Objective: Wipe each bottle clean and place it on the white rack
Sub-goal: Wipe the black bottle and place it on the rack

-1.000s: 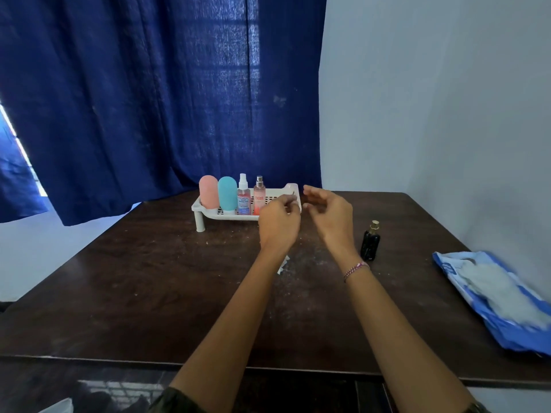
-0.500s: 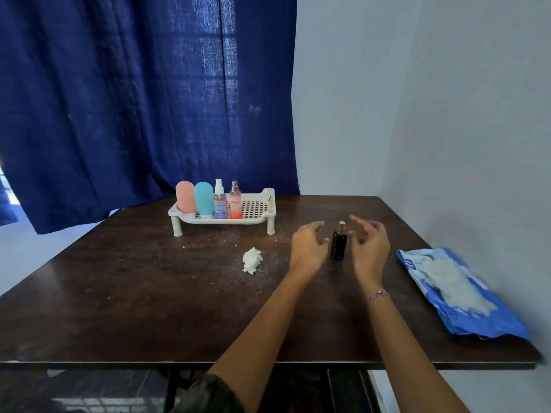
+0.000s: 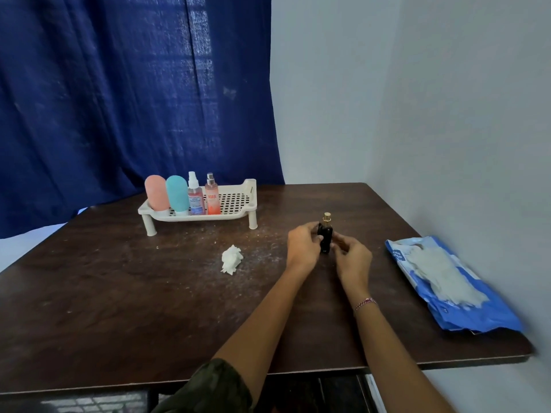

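A: Room?
B: Dark blue curtain (image 3: 119, 99) fills the upper left of the frame. Plain pale wall (image 3: 447, 114) across the upper right, meeting at a corner behind the table.

A: Surface?
B: Dark brown wooden table (image 3: 119, 308), scuffed, with pale dust specks across the centre. Right edge sits close to the wall.

A: What's on it?
B: Blue wipes pack (image 3: 483, 317) at right, lying flat with a pale sheet on top. White rack (image 3: 235, 201) upper centre, on short legs, with a mesh floor. Four bottles stand upright in a row on its left half: pink bottle (image 3: 155, 192), teal bottle (image 3: 177, 193), clear spray bottle (image 3: 195, 196), orange spray bottle (image 3: 212, 198). Crumpled tissue (image 3: 231, 259) at centre, apart from rack and hands.

A: Hands?
B: Both meet right of centre. Left hand (image 3: 302, 247) grips the black bottle (image 3: 325, 238) from its left, and right hand (image 3: 351, 257) pinches it from its right. Thread bracelet (image 3: 366, 302) on the right wrist.

A: Task item?
B: The black bottle is upright with a gold cap, between the hands, well apart from the rack. Can't tell if its base touches the table.
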